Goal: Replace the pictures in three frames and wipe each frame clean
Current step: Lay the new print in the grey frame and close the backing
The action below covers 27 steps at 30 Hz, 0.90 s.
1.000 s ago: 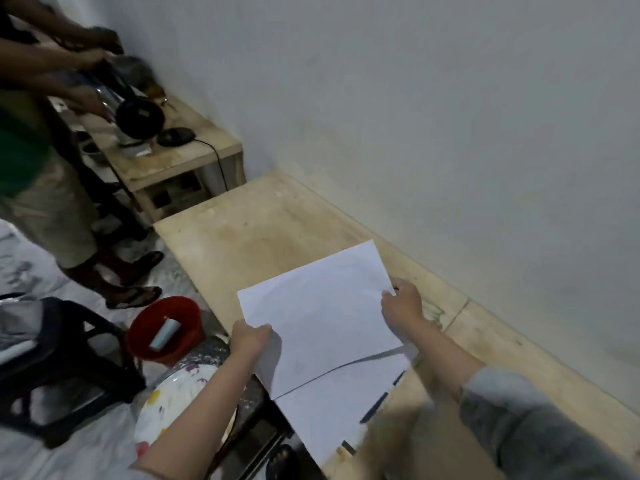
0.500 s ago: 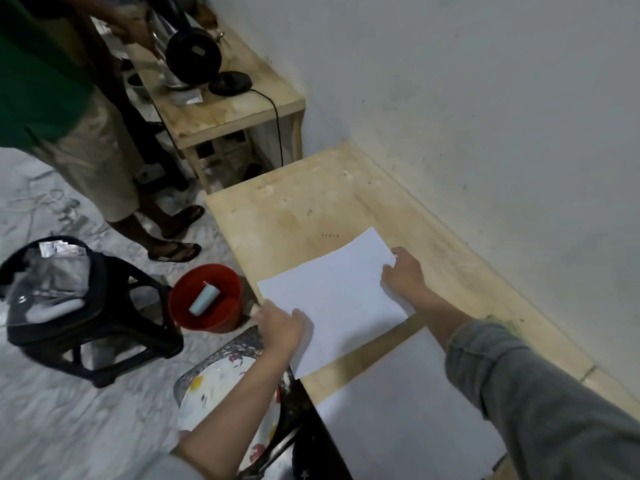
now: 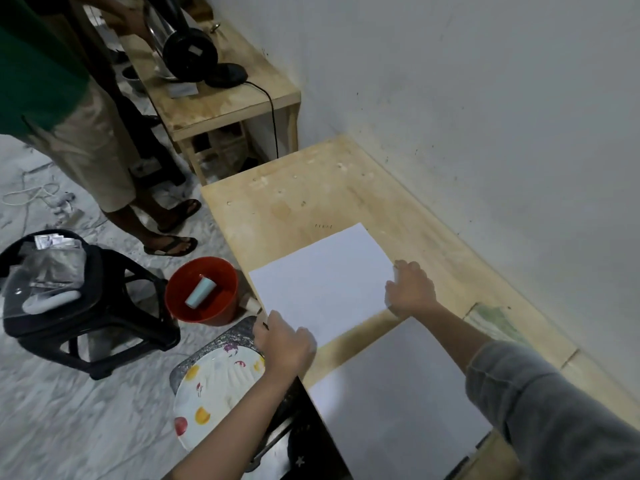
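A blank white sheet (image 3: 322,282) lies flat on the pale wooden table (image 3: 311,188). My left hand (image 3: 284,341) grips its near left corner at the table's left edge. My right hand (image 3: 410,289) holds its right edge, fingers curled over the paper. A second, larger white sheet (image 3: 391,393) lies nearer me on the table, apart from the first, with a strip of bare wood between them. My right forearm in a grey sleeve crosses above it. A dark flat object (image 3: 311,434) sits against its left side; I cannot tell whether it is a frame.
The white wall (image 3: 485,116) runs along the table's right side. On the floor to the left are a red bucket (image 3: 194,306) holding a pale blue cup, a paint-spotted plate (image 3: 214,386) and a black stool (image 3: 86,306) with bags. A person (image 3: 86,133) stands by a second table (image 3: 225,98).
Both hands have carried the top sheet off the lower one, farther along the table, and laid it flat. A gap of bare wood now separates the two sheets.
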Each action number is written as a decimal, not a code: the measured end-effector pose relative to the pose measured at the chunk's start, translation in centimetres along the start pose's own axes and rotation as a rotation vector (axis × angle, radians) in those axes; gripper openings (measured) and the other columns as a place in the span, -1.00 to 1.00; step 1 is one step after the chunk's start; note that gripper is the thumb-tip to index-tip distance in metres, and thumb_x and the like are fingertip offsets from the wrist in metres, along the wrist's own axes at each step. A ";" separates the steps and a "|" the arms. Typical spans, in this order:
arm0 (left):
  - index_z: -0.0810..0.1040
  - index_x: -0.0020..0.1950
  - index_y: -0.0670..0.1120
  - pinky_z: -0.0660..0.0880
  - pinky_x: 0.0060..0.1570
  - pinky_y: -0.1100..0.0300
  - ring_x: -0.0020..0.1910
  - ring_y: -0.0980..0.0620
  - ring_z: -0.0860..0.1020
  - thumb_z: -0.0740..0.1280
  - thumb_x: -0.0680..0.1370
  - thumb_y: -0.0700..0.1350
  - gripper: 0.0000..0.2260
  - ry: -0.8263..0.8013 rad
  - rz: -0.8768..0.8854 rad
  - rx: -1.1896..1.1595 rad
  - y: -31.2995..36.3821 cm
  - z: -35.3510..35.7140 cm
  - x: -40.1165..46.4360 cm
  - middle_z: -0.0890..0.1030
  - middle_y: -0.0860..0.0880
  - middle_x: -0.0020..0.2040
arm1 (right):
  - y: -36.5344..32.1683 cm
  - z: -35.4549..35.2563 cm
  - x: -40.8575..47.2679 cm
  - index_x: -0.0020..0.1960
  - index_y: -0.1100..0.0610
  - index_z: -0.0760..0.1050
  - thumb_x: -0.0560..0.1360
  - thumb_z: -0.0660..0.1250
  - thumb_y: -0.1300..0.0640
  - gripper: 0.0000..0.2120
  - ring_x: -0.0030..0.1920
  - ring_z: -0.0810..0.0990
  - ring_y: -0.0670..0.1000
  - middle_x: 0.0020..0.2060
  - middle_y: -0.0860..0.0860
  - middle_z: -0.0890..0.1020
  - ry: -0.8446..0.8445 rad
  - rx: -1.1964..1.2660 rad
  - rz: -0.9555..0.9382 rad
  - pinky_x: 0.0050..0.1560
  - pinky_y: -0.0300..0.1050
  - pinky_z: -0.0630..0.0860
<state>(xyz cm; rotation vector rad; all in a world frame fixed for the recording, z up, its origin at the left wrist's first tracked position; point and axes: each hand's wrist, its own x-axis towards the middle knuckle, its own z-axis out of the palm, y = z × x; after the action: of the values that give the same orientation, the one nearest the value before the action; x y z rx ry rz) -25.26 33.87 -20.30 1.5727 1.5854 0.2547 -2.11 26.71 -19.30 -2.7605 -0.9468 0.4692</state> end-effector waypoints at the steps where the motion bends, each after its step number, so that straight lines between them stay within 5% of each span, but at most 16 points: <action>1: 0.38 0.06 -0.23 0.30 0.22 0.08 0.33 -0.17 0.23 0.32 0.43 -0.16 -0.72 -0.002 -0.008 0.008 -0.5 0.2 -1.0 0.24 -0.27 0.37 | 0.8 0.2 -1.0 0.28 0.13 0.32 0.49 0.15 0.02 -0.60 0.15 0.44 0.15 0.15 0.12 0.43 -0.021 -0.020 -0.015 0.13 0.00 0.38; 4: 0.38 0.02 -0.23 0.30 0.11 0.07 0.28 -0.17 0.26 0.29 0.37 -0.05 -0.66 -0.021 0.003 0.058 -2.0 1.5 -4.5 0.34 -0.27 0.28 | 4.0 0.6 -4.4 0.31 0.14 0.30 0.52 0.19 0.06 -0.61 0.18 0.42 0.16 0.19 0.13 0.40 -0.098 -0.051 -0.034 0.18 0.03 0.37; 11: 0.11 0.49 -0.25 0.28 0.31 0.00 0.44 -0.22 0.15 0.33 0.52 -0.10 -0.36 -0.057 -0.158 0.073 -3.9 3.8 -12.9 0.13 -0.23 0.46 | 10.7 1.7 -12.2 0.30 0.14 0.30 0.52 0.18 0.02 -0.61 0.16 0.41 0.15 0.19 0.13 0.40 -0.032 -0.097 -0.038 0.19 0.01 0.33; 17: 0.19 0.47 -0.23 0.38 0.14 0.05 0.37 -0.24 0.27 0.32 0.52 -0.13 -0.43 -0.102 -0.214 0.060 -5.2 5.8 -18.2 0.18 -0.23 0.43 | 14.1 1.9 -15.6 0.29 0.11 0.28 0.52 0.20 -0.08 -0.57 0.27 0.35 0.16 0.24 0.13 0.35 -0.078 -0.132 0.041 0.31 0.11 0.23; 23: 0.23 0.47 -0.19 0.40 0.23 -0.04 0.35 -0.25 0.34 0.31 0.54 -0.14 -0.47 -0.009 -0.166 0.016 -4.8 6.5 -20.0 0.23 -0.23 0.43 | 15.1 2.8 -16.6 0.33 0.11 0.25 0.53 0.17 -0.11 -0.54 0.42 0.19 0.16 0.43 0.15 0.16 -0.110 -0.122 0.019 0.35 0.20 0.13; 27: 0.40 0.17 -0.23 0.48 -0.01 0.03 -0.02 -0.16 0.50 0.27 0.52 -0.25 -0.77 0.109 -0.101 -0.144 -4.9 6.7 -20.8 0.48 -0.25 0.16 | 15.2 2.6 -16.9 0.36 0.12 0.22 0.54 0.18 -0.10 -0.51 0.44 0.16 0.16 0.45 0.16 0.14 -0.124 -0.111 0.025 0.36 0.20 0.13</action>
<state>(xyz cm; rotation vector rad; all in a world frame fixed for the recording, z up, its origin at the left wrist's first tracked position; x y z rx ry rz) -27.75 11.68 -18.96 1.3851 1.6859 0.3958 -7.08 4.57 -21.95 -2.8744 -0.9949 0.6166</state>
